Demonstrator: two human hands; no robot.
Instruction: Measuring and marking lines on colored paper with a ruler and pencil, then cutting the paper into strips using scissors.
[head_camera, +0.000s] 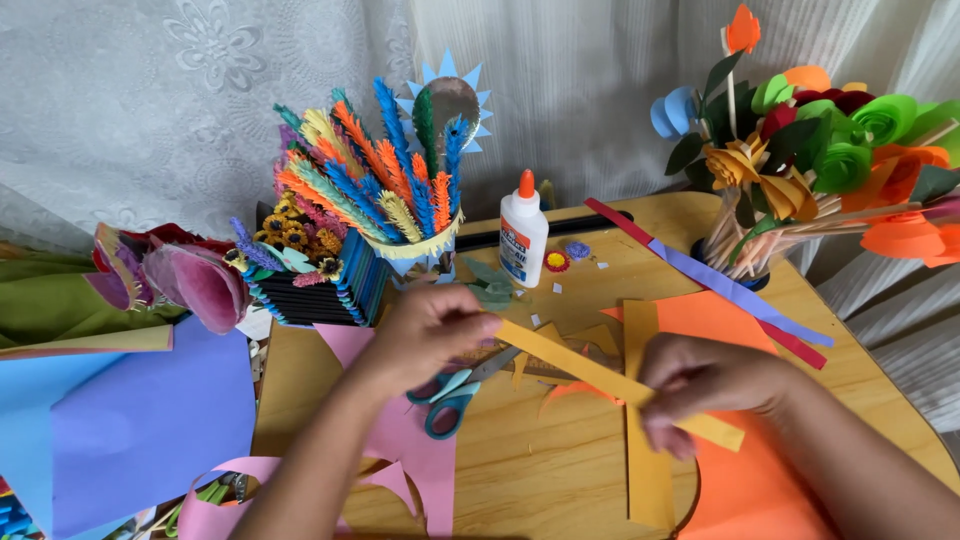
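1. Over the wooden table (560, 470), the person is holding a yellow paper strip (600, 375) stretched between both hands; the left hand (430, 330) is pinching its upper end, the right hand (700, 385) is gripping lower down.
2. Cut strips and scraps are already lying about, and the scissors (455, 390) are resting under the left hand; orange paper (760, 480) remains uncut.
3. Behind, a white glue bottle (523, 235) with an orange cap and a blue-and-orange label is standing upright.

Ahead of my hands a white glue bottle (523, 235) stands upright, orange-capped, wearing a blue and orange label (515, 241).
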